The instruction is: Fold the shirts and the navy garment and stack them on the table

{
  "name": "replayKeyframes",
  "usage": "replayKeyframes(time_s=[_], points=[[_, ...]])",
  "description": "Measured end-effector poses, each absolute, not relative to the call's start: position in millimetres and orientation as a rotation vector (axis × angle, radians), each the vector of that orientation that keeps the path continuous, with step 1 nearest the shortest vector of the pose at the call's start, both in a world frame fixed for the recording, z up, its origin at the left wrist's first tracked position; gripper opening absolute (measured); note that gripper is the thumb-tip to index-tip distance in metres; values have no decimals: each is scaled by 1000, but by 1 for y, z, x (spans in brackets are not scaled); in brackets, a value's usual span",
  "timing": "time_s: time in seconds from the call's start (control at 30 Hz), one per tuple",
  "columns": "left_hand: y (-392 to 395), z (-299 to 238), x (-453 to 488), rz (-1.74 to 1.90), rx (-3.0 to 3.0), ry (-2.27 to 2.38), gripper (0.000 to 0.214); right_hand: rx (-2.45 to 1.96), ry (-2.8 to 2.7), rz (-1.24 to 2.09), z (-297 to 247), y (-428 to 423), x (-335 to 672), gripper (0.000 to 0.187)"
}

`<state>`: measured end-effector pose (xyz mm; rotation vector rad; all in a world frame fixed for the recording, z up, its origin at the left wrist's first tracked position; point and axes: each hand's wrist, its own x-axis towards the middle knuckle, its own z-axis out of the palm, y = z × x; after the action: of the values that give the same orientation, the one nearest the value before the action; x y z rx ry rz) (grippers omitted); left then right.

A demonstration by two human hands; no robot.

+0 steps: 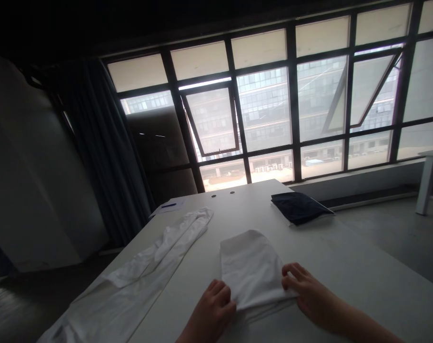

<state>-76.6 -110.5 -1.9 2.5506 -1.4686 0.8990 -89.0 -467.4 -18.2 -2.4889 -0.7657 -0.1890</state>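
Note:
A folded white cloth (254,267) lies on the white table in front of me, its layers showing along the near edge. My left hand (216,307) is closed at the cloth's near left corner, fingers curled over the edge. At the right side, my right hand (300,288) pinches the near right corner between thumb and fingers. What kind of garment the folded cloth is cannot be made out. To the left, a loose white garment (159,257) is spread lengthwise, wrinkled, along the table's left side.
Toward the table's (245,205) right edge lies a folded dark navy cloth (300,208). A sheet of paper (176,206) with a blue pen (168,205) rests at the far left. Windows stand behind, with a dark curtain (98,147) at left. Another white table (425,183) is at far right.

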Motion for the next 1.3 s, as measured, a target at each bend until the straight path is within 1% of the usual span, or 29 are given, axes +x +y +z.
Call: replayKeyframes(time_s=[0.1,0.17,0.23,0.33,0.43,0.53,0.63,0.7,0.87,0.97,1.1,1.2,1.23,1.3], points=[[-111,-6,-77,798,2525,-1507,25,-2447,-790,-160,-17,-468,-86,56],[-112,-10,-77,707,2486,-1536,26,-2376,-778,-122,-17,-473,-86,52],[-112,-13,-78,639,2446,-1545,24,-2294,-748,-99,-20,-480,-84,42],[-113,-17,-79,631,2387,-1526,15,-2196,-669,-145,-31,-489,-79,25],[-117,-22,-79,672,2348,-1530,10,-2159,-583,-175,-39,-492,-74,18],[-124,-31,-77,696,2334,-1592,8,-2181,-568,-137,-36,-492,-74,20],[-126,-37,-76,690,2389,-1601,19,-2201,-655,-133,-28,-489,-76,35],[-122,-37,-74,684,2436,-1576,22,-2209,-718,-136,-25,-486,-78,41],[-113,-33,-72,607,2535,-1537,24,-2240,-747,-127,-25,-481,-76,32],[-112,-30,-74,516,2569,-1546,25,-2252,-725,-75,-21,-482,-75,31],[-119,-22,-81,452,2539,-1442,21,-2289,-750,-45,-11,-485,-77,30],[-130,-19,-85,454,2509,-1371,12,-2388,-800,-124,-6,-479,-82,22],[-134,-20,-86,453,2528,-1343,15,-2440,-797,-177,-6,-474,-84,18],[-140,-23,-86,405,2592,-1314,32,-2525,-769,-313,-8,-461,-87,16]])
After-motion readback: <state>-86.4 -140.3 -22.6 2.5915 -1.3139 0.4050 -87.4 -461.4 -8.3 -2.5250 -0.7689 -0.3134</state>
